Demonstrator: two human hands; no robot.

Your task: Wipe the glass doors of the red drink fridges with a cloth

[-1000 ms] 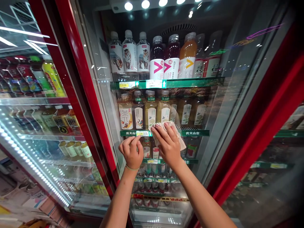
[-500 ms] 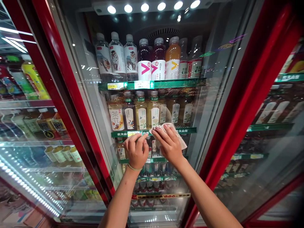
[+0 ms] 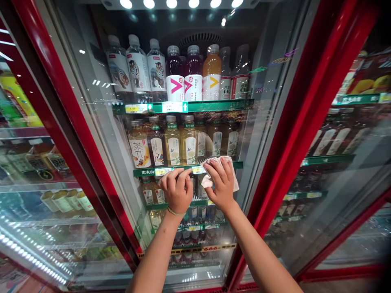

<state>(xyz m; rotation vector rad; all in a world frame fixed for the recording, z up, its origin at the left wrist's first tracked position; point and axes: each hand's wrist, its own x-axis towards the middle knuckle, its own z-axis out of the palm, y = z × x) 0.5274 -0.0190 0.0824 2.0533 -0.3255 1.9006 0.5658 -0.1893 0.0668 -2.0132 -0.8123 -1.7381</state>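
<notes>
My right hand [image 3: 220, 181] holds a white wiping cloth [image 3: 234, 167] against the glass door [image 3: 256, 77] of a drinks fridge, its fingers spread over the cloth. The cloth is creased, and one corner sticks out below the fingers. My left hand [image 3: 177, 189] is to the left of it, fingers half bent and apart with nothing in them, the tips at the glass. Behind the hands, a green shelf strip [image 3: 143, 172] carries a row of tea bottles [image 3: 173, 144]. Whether every fingertip touches the glass is hard to tell.
Red frames [image 3: 293, 146] run up both sides of the door. Inside, bottles with tiger labels [image 3: 139, 69] and purple drinks [image 3: 175, 77] stand on the top shelf. Another lit drinks cabinet [image 3: 27, 195] is at the left, and a further fridge section [image 3: 332, 158] at the right.
My right hand and the cloth have slid right across the glass relative to the shelves, widening the gap to my left hand. The view has also shifted, with the shelves now further left.
</notes>
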